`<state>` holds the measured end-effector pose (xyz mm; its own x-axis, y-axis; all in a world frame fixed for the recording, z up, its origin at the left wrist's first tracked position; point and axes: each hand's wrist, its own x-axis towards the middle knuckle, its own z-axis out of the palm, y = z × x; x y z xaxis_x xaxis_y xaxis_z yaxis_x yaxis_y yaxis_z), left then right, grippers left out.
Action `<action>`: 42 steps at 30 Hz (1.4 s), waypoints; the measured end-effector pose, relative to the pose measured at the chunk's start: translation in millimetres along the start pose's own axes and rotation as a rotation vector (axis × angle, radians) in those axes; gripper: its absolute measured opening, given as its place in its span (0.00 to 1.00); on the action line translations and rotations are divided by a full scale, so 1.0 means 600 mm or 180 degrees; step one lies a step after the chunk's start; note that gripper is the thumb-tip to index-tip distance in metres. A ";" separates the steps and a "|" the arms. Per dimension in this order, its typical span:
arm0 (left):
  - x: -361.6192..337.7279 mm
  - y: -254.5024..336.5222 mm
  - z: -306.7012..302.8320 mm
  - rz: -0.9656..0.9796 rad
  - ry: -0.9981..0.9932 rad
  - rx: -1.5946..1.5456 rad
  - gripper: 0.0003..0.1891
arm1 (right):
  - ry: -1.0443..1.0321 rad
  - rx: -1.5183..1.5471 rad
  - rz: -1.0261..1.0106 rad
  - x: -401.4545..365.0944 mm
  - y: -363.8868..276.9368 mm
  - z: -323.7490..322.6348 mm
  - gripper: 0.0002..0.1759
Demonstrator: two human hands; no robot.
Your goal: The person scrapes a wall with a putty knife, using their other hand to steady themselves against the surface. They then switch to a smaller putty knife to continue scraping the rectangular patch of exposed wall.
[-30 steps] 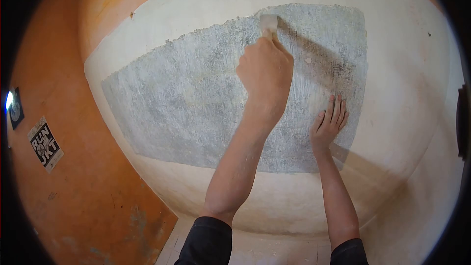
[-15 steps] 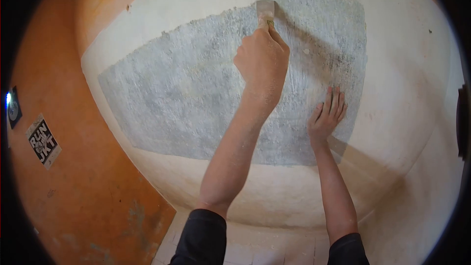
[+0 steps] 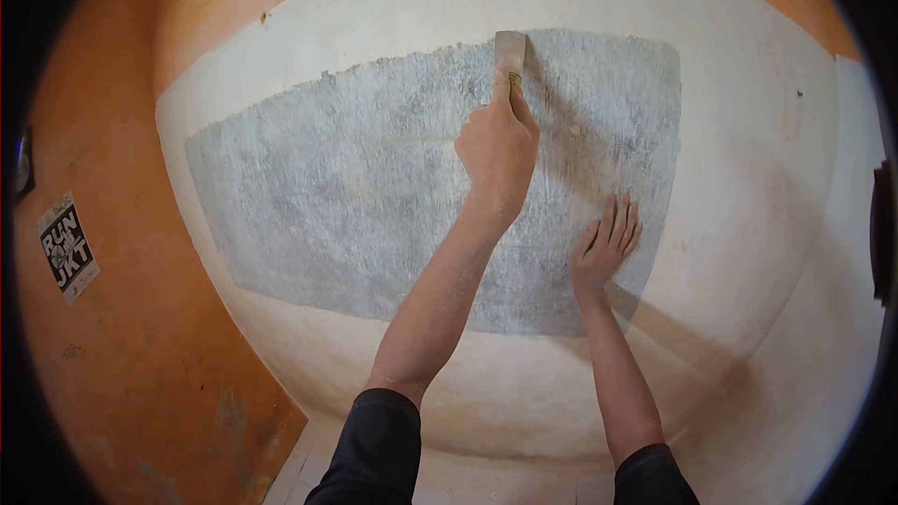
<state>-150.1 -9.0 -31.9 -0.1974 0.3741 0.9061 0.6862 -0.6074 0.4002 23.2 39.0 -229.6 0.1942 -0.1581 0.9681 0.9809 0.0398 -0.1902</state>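
My left hand is closed round the handle of a scraper. The scraper's wide metal blade points up and lies at the top edge of a rough grey patch on the pale wall. Lower and to the right, my right hand rests against the grey patch with its fingers spread, and nothing shows in it. Both arms have dark sleeves.
At the left stands an orange wall with a black and white sticker and a dark object at the view's edge. A dark object shows at the far right.
The view has shifted, so the patch's upper edge and both hands appear lower in it. The scraper remains in my left hand at that edge, and my right hand still rests on the patch.
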 end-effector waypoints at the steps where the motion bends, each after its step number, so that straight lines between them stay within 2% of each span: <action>1: 0.009 -0.002 0.008 0.0018 0.0027 -0.0014 0.18 | -0.0034 -0.0018 0.0012 0.000 -0.001 0.000 0.27; 4: 0.022 0.000 0.015 0.0088 0.0234 -0.0109 0.18 | -0.0054 -0.0034 0.0008 0.000 -0.002 0.000 0.28; 10: -0.015 -0.012 -0.033 -0.0053 -0.0132 0.0167 0.18 | -0.0105 -0.0070 -0.0018 0.000 0.000 0.001 0.27; 13: -0.022 -0.036 -0.043 0.0124 0.0149 0.0178 0.19 | -0.0116 -0.0047 -0.0009 -0.001 0.003 0.003 0.28; 15: -0.027 -0.041 -0.056 -0.0221 -0.0220 0.0095 0.18 | -0.0144 -0.0059 -0.0003 -0.003 0.001 0.004 0.28; 25: 0.005 -0.036 -0.054 -0.0144 -0.0098 0.0213 0.18 | -0.0121 -0.0111 0.0018 0.000 0.000 0.004 0.27; 28: 0.064 -0.029 -0.031 0.0031 0.0178 0.0243 0.18 | -0.0073 -0.0064 0.0010 0.001 0.001 0.006 0.27; 31: 0.045 -0.003 -0.060 -0.0113 -0.0063 0.0213 0.17 | -0.0115 -0.0055 0.0013 0.001 0.001 0.004 0.27; 34: 0.001 -0.019 -0.055 -0.0109 -0.0130 0.0233 0.17 | -0.0149 -0.0059 0.0000 0.001 0.001 0.002 0.27; 42: 0.010 -0.025 -0.043 -0.0131 -0.0078 0.0186 0.17 | -0.0115 -0.0087 -0.0013 -0.003 0.001 0.004 0.27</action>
<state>-179.5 -15.6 -29.3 -0.2096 0.4153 0.8852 0.7178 -0.5494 0.4276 23.4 41.6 -231.2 0.1902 -0.1224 0.9741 0.9817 0.0123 -0.1902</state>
